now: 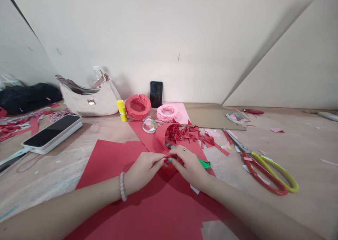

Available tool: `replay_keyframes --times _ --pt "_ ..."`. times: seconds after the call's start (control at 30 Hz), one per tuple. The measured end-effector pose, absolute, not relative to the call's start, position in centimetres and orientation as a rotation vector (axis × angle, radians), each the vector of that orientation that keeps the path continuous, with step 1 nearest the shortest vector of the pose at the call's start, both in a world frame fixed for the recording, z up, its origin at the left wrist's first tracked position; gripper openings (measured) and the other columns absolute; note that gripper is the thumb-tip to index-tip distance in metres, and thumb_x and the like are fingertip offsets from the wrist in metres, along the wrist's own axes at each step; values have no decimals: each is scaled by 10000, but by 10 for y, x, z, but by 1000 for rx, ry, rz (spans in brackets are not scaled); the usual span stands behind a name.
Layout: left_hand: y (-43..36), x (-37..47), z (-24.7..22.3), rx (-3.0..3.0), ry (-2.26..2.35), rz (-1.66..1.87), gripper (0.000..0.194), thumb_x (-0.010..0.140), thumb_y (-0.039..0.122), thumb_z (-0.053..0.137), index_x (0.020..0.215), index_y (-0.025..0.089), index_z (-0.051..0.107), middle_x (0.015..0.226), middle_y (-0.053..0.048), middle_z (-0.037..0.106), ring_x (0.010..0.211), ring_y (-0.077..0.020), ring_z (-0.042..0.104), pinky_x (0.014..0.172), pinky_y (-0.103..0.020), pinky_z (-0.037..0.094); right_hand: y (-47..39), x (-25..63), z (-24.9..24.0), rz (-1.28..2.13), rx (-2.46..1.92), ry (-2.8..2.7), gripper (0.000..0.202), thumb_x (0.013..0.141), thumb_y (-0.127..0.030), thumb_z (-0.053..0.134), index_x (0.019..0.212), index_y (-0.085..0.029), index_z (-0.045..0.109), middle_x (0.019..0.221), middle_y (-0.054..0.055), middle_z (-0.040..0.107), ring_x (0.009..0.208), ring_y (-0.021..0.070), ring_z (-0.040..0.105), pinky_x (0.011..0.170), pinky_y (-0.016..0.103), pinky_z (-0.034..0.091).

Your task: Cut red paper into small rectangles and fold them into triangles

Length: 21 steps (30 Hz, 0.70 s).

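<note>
Large red paper sheets [126,212] lie beneath both hands. My left hand [145,168] and my right hand [188,166] meet at the fingertips, each pinching a small red paper piece [168,156] that the fingers mostly hide. Just behind them, a curled red paper [160,136] opens towards a pile of folded red paper pieces [191,133]. A green-handled tool [205,163] lies partly hidden beside my right hand. Farther back are a red paper ring [138,107], a pink paper ring [167,113] and a roll of tape [149,125].
Large scissors [264,169] with red and yellow handles lie at the right. A glue stick [121,110], a handbag [89,101] and a phone on a white box [54,132] stand or lie to the left. A dark phone [156,94] leans against the wall. Cardboard [208,115] lies behind.
</note>
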<state>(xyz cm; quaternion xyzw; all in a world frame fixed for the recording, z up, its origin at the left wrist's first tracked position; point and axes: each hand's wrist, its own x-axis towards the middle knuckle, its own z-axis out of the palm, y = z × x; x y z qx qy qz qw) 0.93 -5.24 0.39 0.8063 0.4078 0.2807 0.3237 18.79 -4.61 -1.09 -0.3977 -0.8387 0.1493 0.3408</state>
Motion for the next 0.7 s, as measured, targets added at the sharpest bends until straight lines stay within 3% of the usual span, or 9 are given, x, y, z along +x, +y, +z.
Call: replay_keyframes --times 0.3,0.47,0.7 --pt "-50 10 4 1982 1038 766 327 860 279 377 712 129 628 626 -25 639 587 -118 587 590 -192 444 -44 187 -4 666 -1008 -2149 111 813 -123 445 817 -195 529 793 13 588 725 128 534 656 228 405" --pt "-46 11 -2 1675 971 744 305 831 334 426 833 102 624 713 -66 655 541 -124 594 452 -185 451 -44 187 -2 805 -1023 -2085 136 820 -122 425 785 -191 537 739 -3 564 681 112 517 621 208 386" --pt "-44 10 -4 1618 946 755 302 804 341 472 728 96 630 673 -67 651 545 -132 607 450 -183 460 -44 188 0 949 -1012 -2031 118 829 -175 427 803 -188 542 716 -8 545 640 106 492 579 206 372"
